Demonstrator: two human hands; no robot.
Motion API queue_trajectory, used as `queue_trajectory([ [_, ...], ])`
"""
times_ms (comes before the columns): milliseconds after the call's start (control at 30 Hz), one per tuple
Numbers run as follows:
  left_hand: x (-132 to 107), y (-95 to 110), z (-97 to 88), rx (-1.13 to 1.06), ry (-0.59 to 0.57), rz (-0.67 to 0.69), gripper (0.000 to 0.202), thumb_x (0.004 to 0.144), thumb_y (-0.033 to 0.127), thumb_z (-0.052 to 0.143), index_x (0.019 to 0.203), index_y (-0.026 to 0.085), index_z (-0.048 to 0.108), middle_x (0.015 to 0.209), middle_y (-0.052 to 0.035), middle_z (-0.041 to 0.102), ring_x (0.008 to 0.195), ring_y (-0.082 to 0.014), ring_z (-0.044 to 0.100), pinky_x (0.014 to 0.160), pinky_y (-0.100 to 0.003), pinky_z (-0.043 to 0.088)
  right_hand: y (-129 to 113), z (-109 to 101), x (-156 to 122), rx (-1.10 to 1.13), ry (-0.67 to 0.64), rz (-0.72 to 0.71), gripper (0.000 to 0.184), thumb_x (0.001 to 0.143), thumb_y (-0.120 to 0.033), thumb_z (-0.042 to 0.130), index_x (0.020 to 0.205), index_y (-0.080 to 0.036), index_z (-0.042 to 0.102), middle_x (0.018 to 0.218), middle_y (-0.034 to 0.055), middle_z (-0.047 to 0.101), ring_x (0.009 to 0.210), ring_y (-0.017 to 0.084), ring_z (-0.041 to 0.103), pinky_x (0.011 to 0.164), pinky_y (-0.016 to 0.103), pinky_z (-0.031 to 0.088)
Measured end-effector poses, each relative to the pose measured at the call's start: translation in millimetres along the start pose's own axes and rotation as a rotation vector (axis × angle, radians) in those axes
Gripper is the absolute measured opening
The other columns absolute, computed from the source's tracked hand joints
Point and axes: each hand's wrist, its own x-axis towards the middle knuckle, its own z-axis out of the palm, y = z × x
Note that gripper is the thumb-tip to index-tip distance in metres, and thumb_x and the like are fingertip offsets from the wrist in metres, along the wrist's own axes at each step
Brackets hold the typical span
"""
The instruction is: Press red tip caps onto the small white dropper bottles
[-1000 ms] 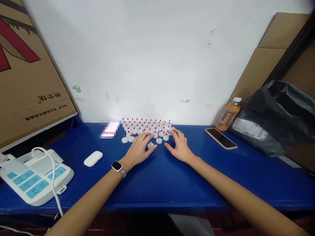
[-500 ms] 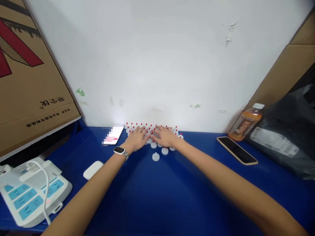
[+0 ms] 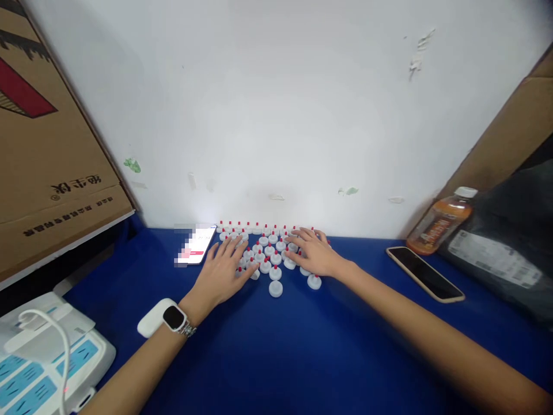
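Note:
Many small white bottle caps with red tips [image 3: 275, 257] stand clustered on the blue table against the wall. My left hand [image 3: 222, 268] lies over the left side of the cluster, palm down, fingers spread and open; a watch [image 3: 175, 318] is on that wrist. Over the right side rests my right hand [image 3: 314, 252], also open with fingers apart, covering some caps. One white cap without a visible red tip [image 3: 275, 289] sits alone in front of the cluster. Another cap [image 3: 314, 281] stands just below my right hand.
A lit phone [image 3: 196, 245] lies left of the caps, and a white rounded case [image 3: 151, 320] by my left wrist. A power strip [image 3: 47, 357] stands at front left. To the right are a dark phone [image 3: 425, 274], an orange drink bottle [image 3: 443, 222] and a black parcel [image 3: 510, 230].
My hands have moved apart and closer to me, the left one left and the right one right. More of the caps between them now show.

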Motion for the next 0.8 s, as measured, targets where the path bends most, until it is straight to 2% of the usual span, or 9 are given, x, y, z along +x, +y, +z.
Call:
queue_trajectory([
  [133,-2,-6,3.4,0.044,-0.025,-0.039,0.062,0.095,0.063,0.043,0.143,0.024,0.048,0.151,-0.014,0.049,0.141,-0.0387,0.041,0.113,-0.062,0.03,9,8,8,0.01,-0.022,0.063,0.055,0.098,-0.059,0.037,0.14,-0.029,0.055,0.152,0.0095,0.048,0.146,0.035,0.03,0.114,0.061,0.021],
  [267,11,-3,10.1,0.067,-0.043,-0.008,0.059,0.097,0.059,0.04,0.141,0.02,0.049,0.15,-0.0169,0.049,0.139,-0.0358,0.043,0.113,-0.059,0.031,10,16,17,0.028,0.03,0.102,0.053,0.099,-0.057,0.037,0.137,-0.027,0.057,0.148,0.0111,0.051,0.141,0.031,0.038,0.113,0.057,0.022],
  [367,19,2,9.3,0.045,0.002,0.012,0.051,0.099,0.054,0.041,0.135,0.02,0.053,0.145,-0.0158,0.053,0.137,-0.0335,0.045,0.111,-0.055,0.034,4,12,16,0.045,0.121,0.107,0.046,0.099,-0.053,0.041,0.13,-0.026,0.062,0.14,0.0113,0.056,0.133,0.029,0.046,0.111,0.054,0.024],
  [467,20,8,2.8,-0.006,0.057,0.069,0.037,0.1,0.044,0.042,0.124,0.022,0.058,0.137,-0.012,0.057,0.131,-0.0299,0.049,0.107,-0.05,0.036,-10,1,11,0.056,0.196,0.055,0.037,0.098,-0.047,0.047,0.121,-0.025,0.066,0.124,0.0109,0.062,0.119,0.028,0.052,0.103,0.047,0.031],
  [533,19,14,-1.5,-0.043,0.063,0.127,0.028,0.1,0.036,0.042,0.115,0.022,0.061,0.127,-0.0092,0.062,0.121,-0.0268,0.054,0.103,-0.047,0.038,-22,-6,12,0.052,0.172,-0.018,0.032,0.096,-0.043,0.05,0.116,-0.025,0.068,0.115,0.0099,0.063,0.113,0.027,0.052,0.098,0.043,0.034],
  [667,12,22,-6.5,-0.093,0.089,0.163,0.021,0.1,0.03,0.043,0.104,0.023,0.062,0.109,-0.0064,0.065,0.105,-0.024,0.056,0.091,-0.042,0.041,-45,-10,27,-0.029,0.034,-0.178,0.024,0.092,-0.036,0.056,0.108,-0.025,0.072,0.109,0.0093,0.063,0.111,0.027,0.049,0.096,0.043,0.031],
  [800,-1,23,-11.8,-0.134,0.085,0.173,0.019,0.099,0.03,0.045,0.102,0.022,0.062,0.103,-0.0052,0.064,0.099,-0.0226,0.055,0.085,-0.039,0.041,-58,-6,46,-0.149,-0.07,-0.197,0.019,0.085,-0.027,0.062,0.097,-0.022,0.076,0.109,0.0126,0.063,0.113,0.031,0.047,0.095,0.045,0.03],
])
